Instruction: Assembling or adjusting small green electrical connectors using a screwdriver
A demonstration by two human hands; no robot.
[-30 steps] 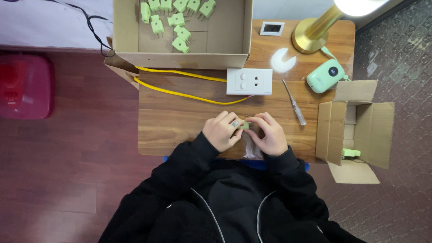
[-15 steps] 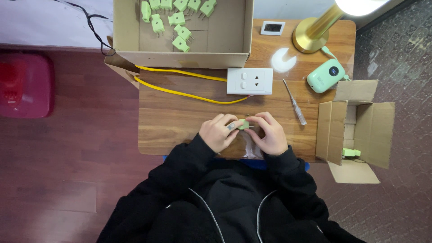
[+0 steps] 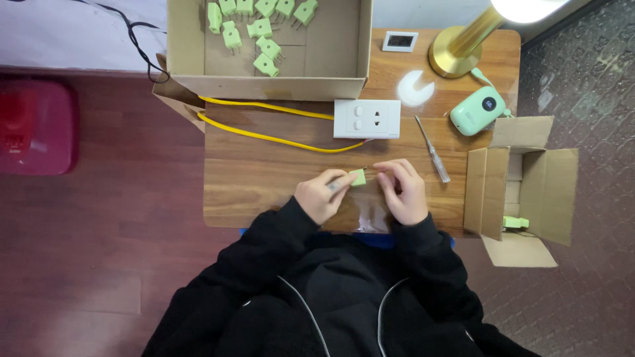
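On the small wooden table (image 3: pixel 264 178), seen from the head camera straight above, there's plenty crowding the work. Along the far edge sits a large open cardboard box (image 3: pixel 331 46) with a scatter of pale green plugs (image 3: pixel 261 26) inside. Just in front of it lies a white socket block (image 3: pixel 367 118), and a yellow cable (image 3: pixel 264 135) loops from the socket's left side back toward the box. A slim screwdriver (image 3: pixel 433 158) lies just right of the hands, a mint-green gadget (image 3: pixel 477 111) with a small screen beyond it, and a brass lamp base (image 3: pixel 456 56) glows at the back right. Off the right edge, a smaller open carton (image 3: pixel 529 178) holds one more green piece (image 3: pixel 514 223). Nothing covers the hands.

Now the hands: both rest at the near edge, black sleeves coming up from below. The left hand (image 3: pixel 323 197) pinches a small green plug (image 3: pixel 358 177) at its fingertips, prongs pointing away toward the socket. The right hand (image 3: pixel 403 190) sits just beside, fingers curled, apart from the plug; whether it grips anything, can't tell.

The plug is blocky, smooth plastic; the tabletop is glossy wood grain; the boxes are plain matte card.
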